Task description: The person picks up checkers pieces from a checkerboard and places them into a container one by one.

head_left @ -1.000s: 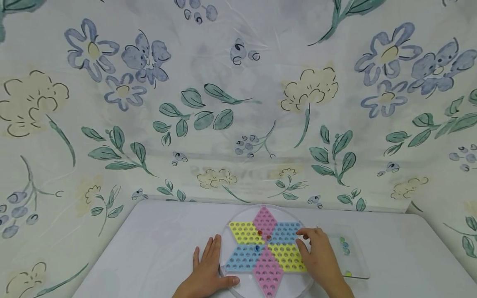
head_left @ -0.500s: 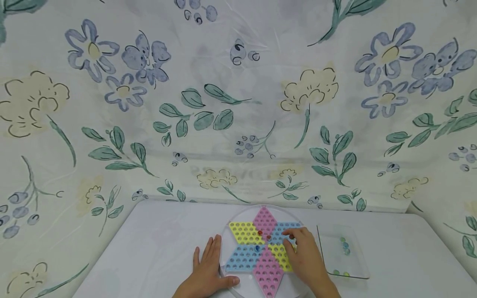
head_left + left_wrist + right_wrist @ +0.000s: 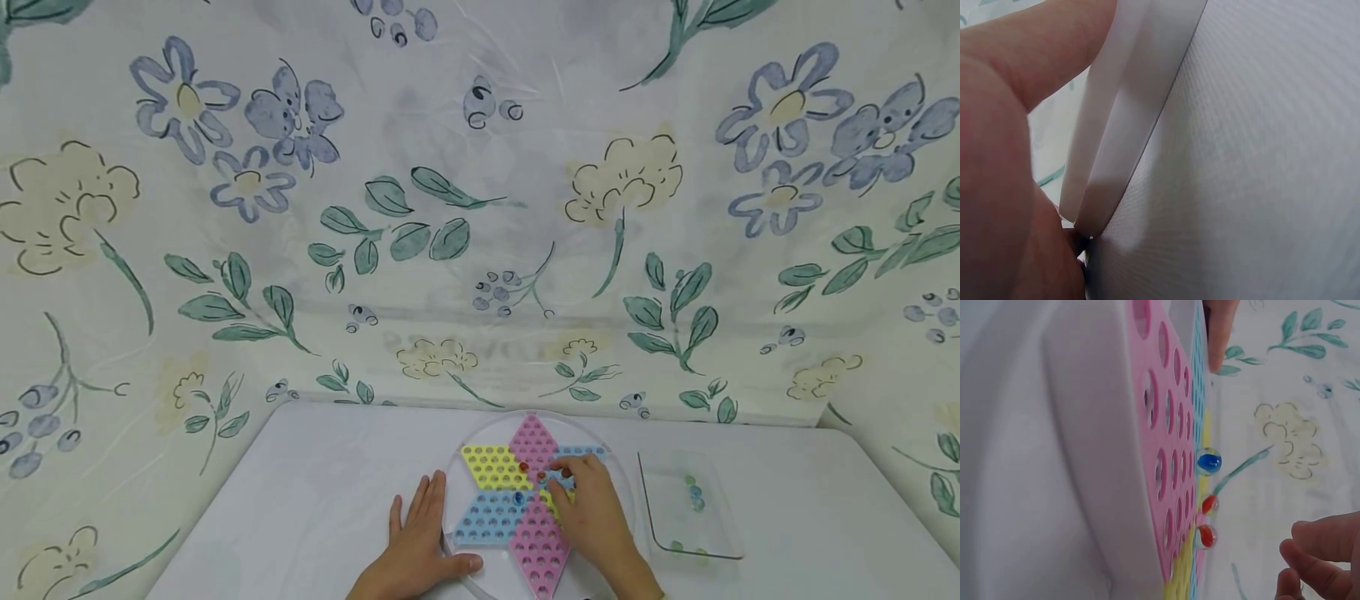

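Observation:
A round Chinese checkers board [image 3: 491, 530] with pink, yellow and blue sections lies on the table. Flat at its left edge is my left hand [image 3: 416, 546], thumb over the rim; the left wrist view shows that thumb [image 3: 1041, 53] against the board's white side [image 3: 1116, 137]. My right hand [image 3: 596, 517] hovers over the right half, thumb and fingertips brought together near the centre. In the right wrist view those fingers [image 3: 1329, 569] are curled close, and I cannot tell whether a marble is between them. Two red marbles [image 3: 1206, 536] and a blue marble [image 3: 1209, 461] sit near the board's middle.
To the right of the board stands a clear shallow tray [image 3: 705, 556] with several green and blue marbles [image 3: 697, 498] in it. The white table [image 3: 322, 500] meets a flowered cloth backdrop [image 3: 480, 250] at its far edge.
My right hand has moved left, from between the tray and the board's right side to near the board's centre, uncovering the tray's left edge. The left hand stays put.

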A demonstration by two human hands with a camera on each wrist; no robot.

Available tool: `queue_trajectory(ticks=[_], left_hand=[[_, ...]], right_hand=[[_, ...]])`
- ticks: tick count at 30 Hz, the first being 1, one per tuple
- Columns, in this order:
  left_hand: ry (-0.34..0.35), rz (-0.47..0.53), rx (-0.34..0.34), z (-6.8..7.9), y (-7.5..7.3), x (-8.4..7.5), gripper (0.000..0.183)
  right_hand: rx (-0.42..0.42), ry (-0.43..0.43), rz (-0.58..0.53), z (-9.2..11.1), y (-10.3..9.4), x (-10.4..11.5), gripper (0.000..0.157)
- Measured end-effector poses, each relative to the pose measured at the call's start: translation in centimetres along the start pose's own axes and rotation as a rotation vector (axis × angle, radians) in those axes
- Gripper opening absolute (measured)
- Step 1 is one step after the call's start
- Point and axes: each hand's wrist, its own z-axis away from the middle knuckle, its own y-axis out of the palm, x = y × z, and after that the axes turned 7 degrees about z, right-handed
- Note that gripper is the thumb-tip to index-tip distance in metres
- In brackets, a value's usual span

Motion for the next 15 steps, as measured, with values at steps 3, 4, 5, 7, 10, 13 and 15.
queue_trajectory(ticks=[3,4,5,7,10,13,15], left_hand=[[0.004,0.004,0.000,-0.1,0.0,0.0,0.129],[0.003,0.004,0.000,-0.1,0.0,0.0,0.129],[0.002,0.004,0.000,-0.1,0.0,0.0,0.129],[0.000,0.003,0.001,-0.1,-0.1,0.0,0.129],[-0.007,-0.001,0.004,-0.2,-0.1,0.0,0.130],[-0.014,-0.001,0.008,-0.2,0.0,0.1,0.131],[-0.020,0.002,0.008,-0.3,0.1,0.1,0.131]], right_hand=[[0.009,0.001,-0.001,-0.1,0.4,0.2,0.017],[0.012,-0.004,-0.005,-0.1,0.4,0.3,0.017],[0.015,-0.009,-0.005,-0.1,0.5,0.4,0.017],[0.025,-0.011,-0.012,-0.2,0.7,0.6,0.017],[0.048,-0.003,-0.017,-0.3,0.9,0.9,0.017],[0.069,0.012,-0.020,-0.5,1.2,1.1,0.017],[0.075,0.001,-0.021,-0.5,1.3,1.1,0.016]])
